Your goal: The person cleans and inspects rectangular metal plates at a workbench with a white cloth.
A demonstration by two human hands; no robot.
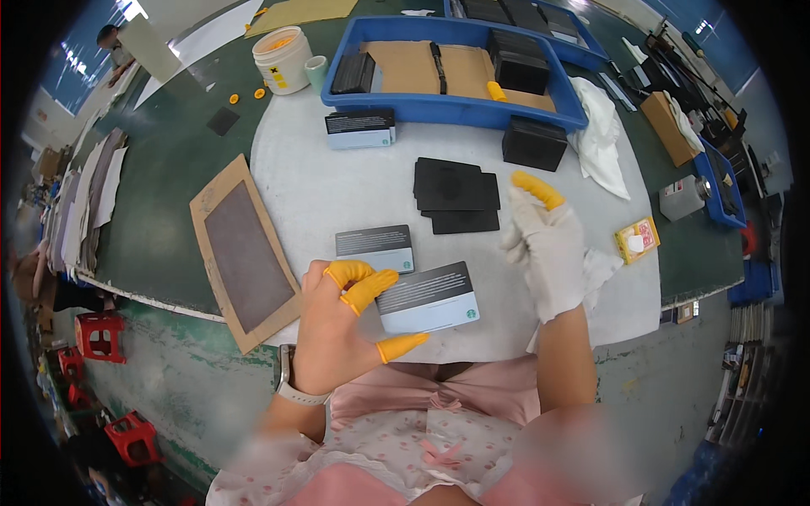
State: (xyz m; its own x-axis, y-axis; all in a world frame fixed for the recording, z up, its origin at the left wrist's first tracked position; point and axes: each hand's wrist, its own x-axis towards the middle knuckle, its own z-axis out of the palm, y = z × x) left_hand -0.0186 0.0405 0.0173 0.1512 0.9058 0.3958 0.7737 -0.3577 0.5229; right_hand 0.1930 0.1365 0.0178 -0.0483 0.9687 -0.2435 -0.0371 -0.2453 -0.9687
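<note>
My left hand (pixel 337 316) wears yellow finger cots on thumb and two fingers. It is shut on a black and light-blue card (pixel 427 299), gripped along its left edge, with the printed side up. Just beyond lies a similar card (pixel 375 247), flat on the white work mat. My right hand (pixel 544 244), in a white glove with a yellow cot over one finger, hovers to the right with fingers loosely bent and apart, and I see nothing in it. Close to its left, several black cards (pixel 456 196) overlap on the mat.
A blue tray (pixel 460 106) with black card stacks spans the far side. Before it stand a card stack (pixel 360 129) and a black stack (pixel 535 143). A framed grey board (pixel 245 253) lies left; a white cloth (pixel 601 135), yellow box (pixel 637 239) and metal-capped bottle (pixel 683 197) sit right.
</note>
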